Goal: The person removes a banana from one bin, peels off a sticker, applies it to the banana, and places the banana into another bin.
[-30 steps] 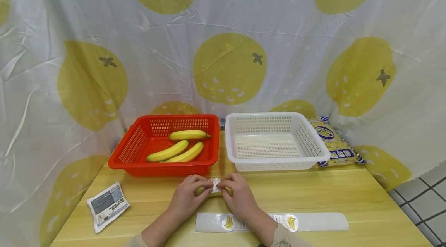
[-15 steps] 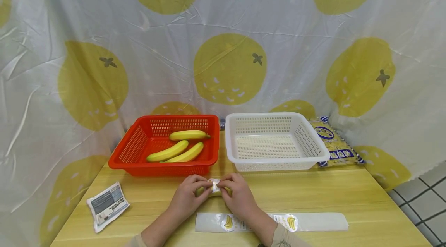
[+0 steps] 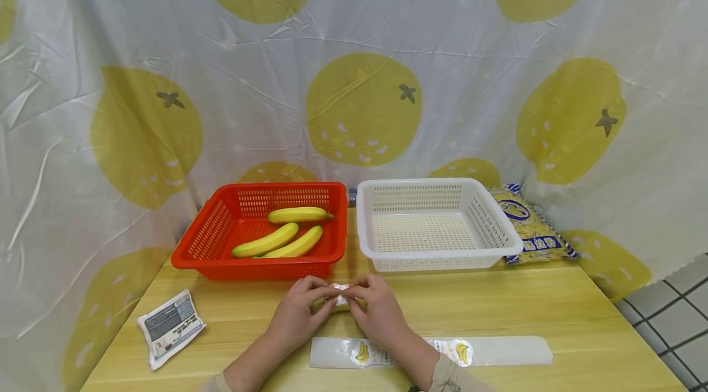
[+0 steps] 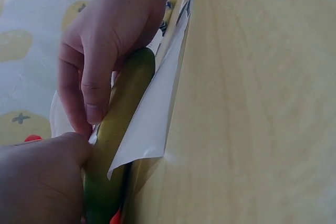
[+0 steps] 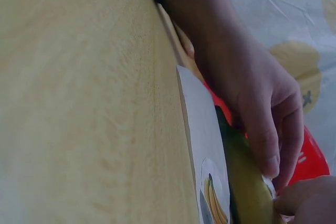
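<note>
A yellow banana point(image 3: 343, 307) with green ends point(image 4: 137, 59) lies across the table, partly hidden by both hands. A small white sticker point(image 3: 339, 294) is at its far, upper side, between the fingertips. My left hand point(image 3: 298, 312) pinches the sticker's left edge. From the other side my right hand point(image 3: 378, 313) pinches its right edge, and the two index fingers nearly meet. How much of the sticker touches the banana is hidden. Nearer me lies a whitish backing strip point(image 3: 503, 352) with banana stickers point(image 3: 462, 352), partly under the right forearm.
Behind the hands stands a red basket point(image 3: 216, 263) holding 3 bananas point(image 3: 298, 214). Beside it is a white basket point(image 3: 442, 254), with a yellow printed bag point(image 3: 533, 226) at its right. A small white packet point(image 3: 173, 327) lies at left on the wooden table point(image 3: 498, 300).
The fingertips have drawn slightly closer together over the sticker, which now looks narrower and more bent. The arms, baskets and strip have stayed in place.
</note>
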### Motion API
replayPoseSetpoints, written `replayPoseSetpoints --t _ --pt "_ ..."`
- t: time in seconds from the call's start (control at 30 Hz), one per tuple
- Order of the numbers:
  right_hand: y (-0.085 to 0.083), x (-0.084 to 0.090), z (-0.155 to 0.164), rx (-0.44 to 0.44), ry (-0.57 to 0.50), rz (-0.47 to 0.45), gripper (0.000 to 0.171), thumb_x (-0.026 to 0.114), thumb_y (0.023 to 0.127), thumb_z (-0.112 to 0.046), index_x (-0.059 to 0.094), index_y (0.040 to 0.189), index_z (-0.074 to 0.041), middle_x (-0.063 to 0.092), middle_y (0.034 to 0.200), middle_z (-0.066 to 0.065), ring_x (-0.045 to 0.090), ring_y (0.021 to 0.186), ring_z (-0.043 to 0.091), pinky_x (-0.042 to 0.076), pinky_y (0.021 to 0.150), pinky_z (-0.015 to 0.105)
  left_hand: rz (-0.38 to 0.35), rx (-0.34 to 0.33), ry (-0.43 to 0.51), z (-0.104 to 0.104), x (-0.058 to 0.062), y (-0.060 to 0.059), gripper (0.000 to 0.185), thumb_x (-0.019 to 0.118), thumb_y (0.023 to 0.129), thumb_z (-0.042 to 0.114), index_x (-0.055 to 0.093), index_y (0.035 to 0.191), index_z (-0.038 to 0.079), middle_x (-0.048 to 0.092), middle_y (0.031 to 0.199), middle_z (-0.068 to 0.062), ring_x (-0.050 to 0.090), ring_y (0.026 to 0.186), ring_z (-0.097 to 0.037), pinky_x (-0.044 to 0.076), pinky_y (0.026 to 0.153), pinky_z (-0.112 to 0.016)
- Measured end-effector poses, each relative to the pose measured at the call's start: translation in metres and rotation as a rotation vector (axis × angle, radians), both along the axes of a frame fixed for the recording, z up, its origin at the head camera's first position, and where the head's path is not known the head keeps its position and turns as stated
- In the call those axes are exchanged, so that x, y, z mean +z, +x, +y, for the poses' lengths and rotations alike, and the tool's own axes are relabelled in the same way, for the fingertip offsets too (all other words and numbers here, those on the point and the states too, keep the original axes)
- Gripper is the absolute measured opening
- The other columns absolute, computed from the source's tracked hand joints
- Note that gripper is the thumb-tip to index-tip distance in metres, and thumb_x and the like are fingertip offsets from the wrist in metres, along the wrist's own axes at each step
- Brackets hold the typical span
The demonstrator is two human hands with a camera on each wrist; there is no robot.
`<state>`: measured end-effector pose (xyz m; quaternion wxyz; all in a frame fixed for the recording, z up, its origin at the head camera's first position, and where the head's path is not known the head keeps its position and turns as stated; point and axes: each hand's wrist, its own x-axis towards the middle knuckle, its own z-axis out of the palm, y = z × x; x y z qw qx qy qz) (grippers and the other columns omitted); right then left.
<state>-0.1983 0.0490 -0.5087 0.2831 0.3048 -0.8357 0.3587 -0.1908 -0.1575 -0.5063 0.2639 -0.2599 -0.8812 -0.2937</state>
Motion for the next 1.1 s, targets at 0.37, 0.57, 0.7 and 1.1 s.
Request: replayPoseSetpoints --t 0.37,0.57,0.7,1.1 --pt "0.0 -0.0005 -0.0027 -0.085 0.111 0.002 0.015 0.083 0.085 -0.012 0.082 0.099 -0.014 0.065 0.096 -0.002 0.059 0.089 0.014 0.051 0.075 0.029 -0.073 0.024 -0.035 0.0028 0.0 -0.0004 0.026 0.084 0.086 0.019 0.08 0.112 0.018 0.062 0.1 0.01 0.057 0.093 -0.01 0.053 0.077 -0.028" --pt "0.0028 0.0023 -0.0031 -0.115 0.129 -0.027 0.019 0.082 0.086 -0.016 0.08 0.103 -0.009 0.063 0.098 0.0 0.059 0.092 0.015 0.051 0.079 0.032 -0.13 0.09 -0.025 0.0045 0.0031 0.0021 0.027 0.085 0.084 0.022 0.081 0.109 0.015 0.062 0.098 0.008 0.06 0.093 -0.011 0.055 0.079 -0.03" --pt "0.0034 0.0025 -0.0029 -0.127 0.122 -0.054 0.02 0.081 0.086 -0.016 0.079 0.104 -0.007 0.062 0.098 0.002 0.058 0.093 0.016 0.052 0.082 0.033 -0.147 0.108 -0.008 0.0045 0.0041 0.0026 0.027 0.087 0.083 0.022 0.082 0.109 0.015 0.062 0.097 0.008 0.059 0.09 -0.009 0.055 0.077 -0.028" --pt "0.0047 0.0032 -0.0023 -0.13 0.102 -0.081 0.022 0.082 0.086 -0.017 0.079 0.104 -0.006 0.06 0.099 0.003 0.057 0.092 0.016 0.053 0.08 0.032 -0.095 0.085 -0.017 0.0018 -0.0012 -0.0001 0.024 0.08 0.089 0.013 0.079 0.112 0.018 0.068 0.104 0.007 0.065 0.095 -0.011 0.058 0.081 -0.032"
